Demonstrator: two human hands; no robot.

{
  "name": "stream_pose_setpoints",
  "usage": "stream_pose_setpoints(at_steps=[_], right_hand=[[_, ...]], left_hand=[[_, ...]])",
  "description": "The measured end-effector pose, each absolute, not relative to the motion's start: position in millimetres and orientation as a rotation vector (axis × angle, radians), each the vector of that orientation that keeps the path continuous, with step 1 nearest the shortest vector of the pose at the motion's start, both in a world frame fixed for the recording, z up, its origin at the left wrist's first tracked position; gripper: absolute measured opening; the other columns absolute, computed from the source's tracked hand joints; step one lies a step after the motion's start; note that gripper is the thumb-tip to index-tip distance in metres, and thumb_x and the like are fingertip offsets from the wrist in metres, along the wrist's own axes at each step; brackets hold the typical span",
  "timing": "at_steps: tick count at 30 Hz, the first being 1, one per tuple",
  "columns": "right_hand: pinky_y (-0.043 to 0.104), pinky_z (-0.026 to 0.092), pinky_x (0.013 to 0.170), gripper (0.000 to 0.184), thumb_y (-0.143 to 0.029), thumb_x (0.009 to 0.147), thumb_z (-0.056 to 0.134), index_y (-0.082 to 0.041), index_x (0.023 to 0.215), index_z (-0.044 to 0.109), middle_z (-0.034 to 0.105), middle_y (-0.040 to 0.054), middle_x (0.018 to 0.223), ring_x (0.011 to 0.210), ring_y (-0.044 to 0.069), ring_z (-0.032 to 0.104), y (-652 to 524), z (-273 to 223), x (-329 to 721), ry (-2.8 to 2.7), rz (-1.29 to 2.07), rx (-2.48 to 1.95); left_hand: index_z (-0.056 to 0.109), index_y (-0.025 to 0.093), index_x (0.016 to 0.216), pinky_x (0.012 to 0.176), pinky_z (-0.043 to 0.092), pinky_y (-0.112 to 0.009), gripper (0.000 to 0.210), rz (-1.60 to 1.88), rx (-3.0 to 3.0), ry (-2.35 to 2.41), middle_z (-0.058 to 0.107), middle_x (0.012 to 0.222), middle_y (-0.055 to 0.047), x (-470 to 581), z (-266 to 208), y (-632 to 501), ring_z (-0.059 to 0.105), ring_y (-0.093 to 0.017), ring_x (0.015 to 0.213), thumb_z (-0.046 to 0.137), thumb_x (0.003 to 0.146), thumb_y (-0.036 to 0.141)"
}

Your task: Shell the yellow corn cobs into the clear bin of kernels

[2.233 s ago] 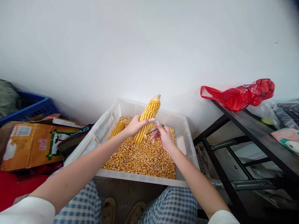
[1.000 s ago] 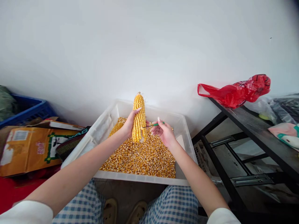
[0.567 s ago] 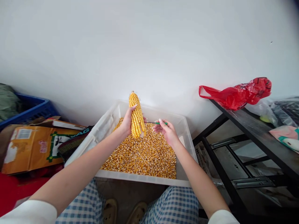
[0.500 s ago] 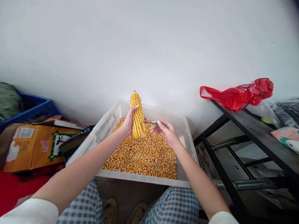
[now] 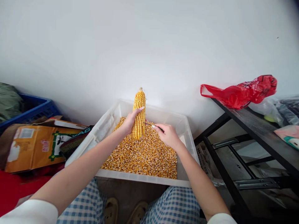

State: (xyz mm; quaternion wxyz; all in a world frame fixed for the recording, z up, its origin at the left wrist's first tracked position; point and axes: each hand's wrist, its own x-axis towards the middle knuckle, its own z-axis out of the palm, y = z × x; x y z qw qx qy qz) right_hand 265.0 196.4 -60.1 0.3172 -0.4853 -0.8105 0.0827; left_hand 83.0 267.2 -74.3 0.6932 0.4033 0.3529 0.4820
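- One translucent plastic bin (image 5: 140, 178) of yellow kernels (image 5: 144, 160), below the fingers.
- One orange cardboard carton (image 5: 38, 152) with barcode label (image 5: 26, 133), to their left.
- One black mesh item (image 5: 71, 142) beside it, lettered "AG".
- One yellow corn cob (image 5: 139, 100), left hand (image 5: 130, 122) fingers wrapped around it.
- One thin dark tool (image 5: 149, 124), pinched in right hand (image 5: 169, 136) fingers, tip at the cob.

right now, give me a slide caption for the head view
Left hand holds a corn cob over a bin of loose kernels; right hand points a thin tool at it.

Both forearms (image 5: 86, 168) are slanting inward; the left hand (image 5: 130, 122) is clasping, thumb (image 5: 140, 109) extended; the right hand (image 5: 169, 134) is pinching.
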Motion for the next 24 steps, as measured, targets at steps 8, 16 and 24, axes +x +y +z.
stream_pose_setpoints(at_steps=[8, 16, 24], right_hand=[[0.023, 0.024, 0.053, 0.031, -0.031, 0.089, 0.039, -0.016, 0.072, 0.061, 0.056, 0.0008, 0.06, 0.052, 0.009, 0.041, 191.0, -52.0, 265.1, -2.233, 0.184, -1.322], [0.023, 0.023, 0.052, 0.037, -0.034, 0.089, 0.037, -0.015, 0.068, 0.061, 0.051, -0.0015, 0.054, 0.049, 0.008, 0.038, 190.4, -52.4, 265.0, -2.263, 0.293, -1.337], [0.022, 0.025, 0.053, 0.038, -0.037, 0.089, 0.037, -0.015, 0.075, 0.065, 0.054, -0.0008, 0.054, 0.05, 0.008, 0.043, 191.4, -52.6, 266.9, -2.227, 0.349, -1.392]], left_hand=[[0.055, 0.013, 0.08, 0.047, 0.05, -0.028, 0.038, 1.082, 0.955, 0.824, 0.063, 0.061, -0.006, 85.7, -73.3, 266.0, 0.062, -0.018, 0.052, 0.058, 0.07, 0.05], [0.055, 0.013, 0.082, 0.048, 0.049, -0.027, 0.038, 1.119, 1.03, 0.842, 0.063, 0.062, -0.006, 86.2, -72.4, 262.9, 0.061, -0.018, 0.053, 0.06, 0.07, 0.049], [0.055, 0.012, 0.08, 0.048, 0.048, -0.027, 0.04, 1.128, 1.103, 0.867, 0.063, 0.065, -0.008, 85.5, -70.7, 261.1, 0.062, -0.019, 0.055, 0.06, 0.07, 0.05]])
